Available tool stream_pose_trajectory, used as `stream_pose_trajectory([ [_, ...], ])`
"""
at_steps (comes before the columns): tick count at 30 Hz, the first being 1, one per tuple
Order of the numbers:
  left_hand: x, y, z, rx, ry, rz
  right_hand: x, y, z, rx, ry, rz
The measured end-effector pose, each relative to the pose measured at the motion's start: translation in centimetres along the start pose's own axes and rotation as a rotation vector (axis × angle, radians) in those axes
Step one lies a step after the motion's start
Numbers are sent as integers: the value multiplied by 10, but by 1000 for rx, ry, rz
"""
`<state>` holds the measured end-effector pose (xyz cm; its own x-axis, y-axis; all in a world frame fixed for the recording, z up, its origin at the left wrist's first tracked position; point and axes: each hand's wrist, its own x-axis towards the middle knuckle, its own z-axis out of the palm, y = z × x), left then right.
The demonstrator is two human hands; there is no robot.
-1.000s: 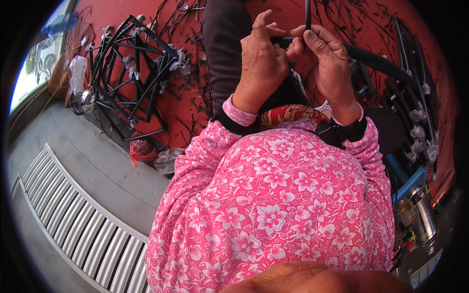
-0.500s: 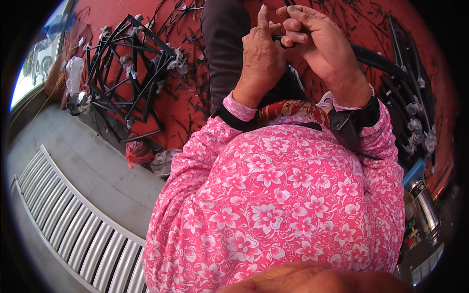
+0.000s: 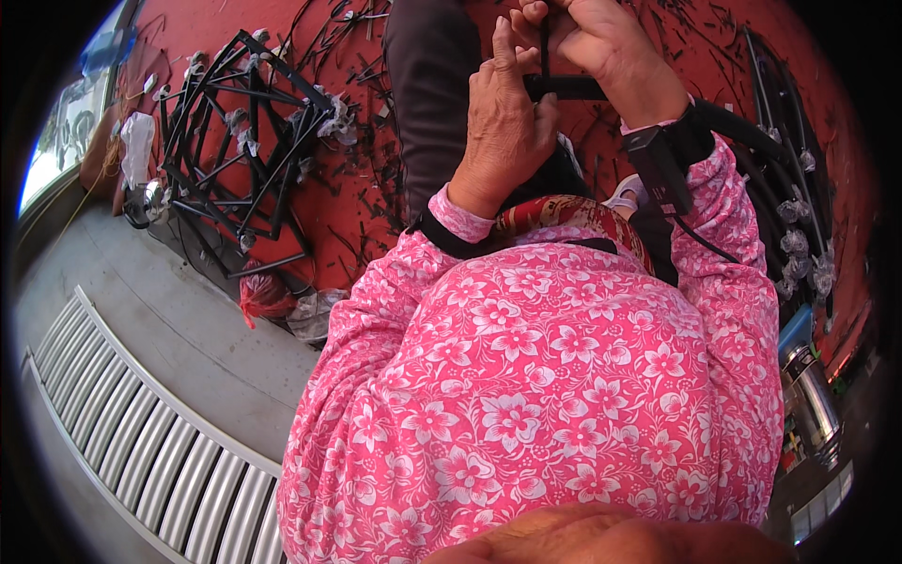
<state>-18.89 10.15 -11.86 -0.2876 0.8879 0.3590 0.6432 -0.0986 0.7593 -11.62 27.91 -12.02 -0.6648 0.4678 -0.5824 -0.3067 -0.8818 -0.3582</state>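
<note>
Near the top edge, my left hand (image 3: pixel 503 127) is closed round the end of a black tube (image 3: pixel 578 87), its index finger pointing up. The tube passes behind my right wrist and carries on to the right. My right hand (image 3: pixel 615 52) is above the tube, its fingertips pinching a thin black strip (image 3: pixel 545 47). That strip stands nearly upright between the tube and my right fingertips. The picture's upper edge cuts off part of the right fingers. Where the strip meets the tube is partly hidden by my left fingers.
On the left, a stack of black tubular frames (image 3: pixel 235 202) with plastic-wrapped joints lies on the red floor (image 3: pixel 343 202), among scattered black scraps. Several black tubes (image 3: pixel 780 122) lie at the right. A slatted metal bench (image 3: pixel 141 423) is lower left; a steel flask (image 3: pixel 813 395) is lower right.
My right hand has moved up and slightly left, drawing the thin black strip upward. More of the black tube now shows between my hands. My left hand has hardly moved.
</note>
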Motion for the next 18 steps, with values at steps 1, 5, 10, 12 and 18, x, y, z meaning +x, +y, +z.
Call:
stream_pose_trajectory([
  [1, 0, 0, 0, 5, 21, 0, 11, 2, -5, 42, 23, 17],
  [5, 1, 1, 3, -34, 34, -45, 49, 11, -30, 25, 116, 87],
  [10, 3, -4, -1, -41, 16, 18, 70, 17, -46, -46, 162, 170],
  [12, 6, -9, -3, -12, 9, 118, 70, 18, -48, -95, 167, 198],
  [18, 9, -15, -7, -45, -50, 91, 69, 15, -59, -279, 163, 258],
])
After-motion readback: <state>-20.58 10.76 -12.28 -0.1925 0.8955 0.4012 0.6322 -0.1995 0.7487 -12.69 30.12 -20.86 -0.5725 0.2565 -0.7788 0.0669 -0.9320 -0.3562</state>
